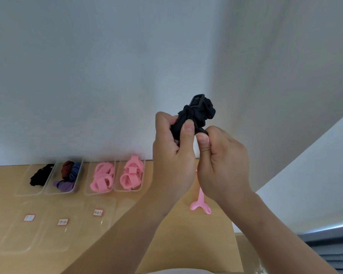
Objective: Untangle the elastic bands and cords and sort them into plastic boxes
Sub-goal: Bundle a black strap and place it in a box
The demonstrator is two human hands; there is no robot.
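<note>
Four boxes [25, 186] at lower left hold sorted bands; the left hand [172, 151] and right hand [222, 161] each keep a grip clamped on a knotted black tangle [198, 111], and a pink band [200, 206] lies unsorted on the tabletop [131, 202].

Light was soft, even, moderately bright; cool grey-blue cast lay on wall [107, 76]. Shadows were faint. Weak glints showed on clear lids [38, 230]. Detail in black bundle [196, 113] was lost to darkness. Whole frame was slightly soft; labels [98, 212] were unreadable. Wide-angle bending curved table [216, 244] edge and wall corner.
</note>
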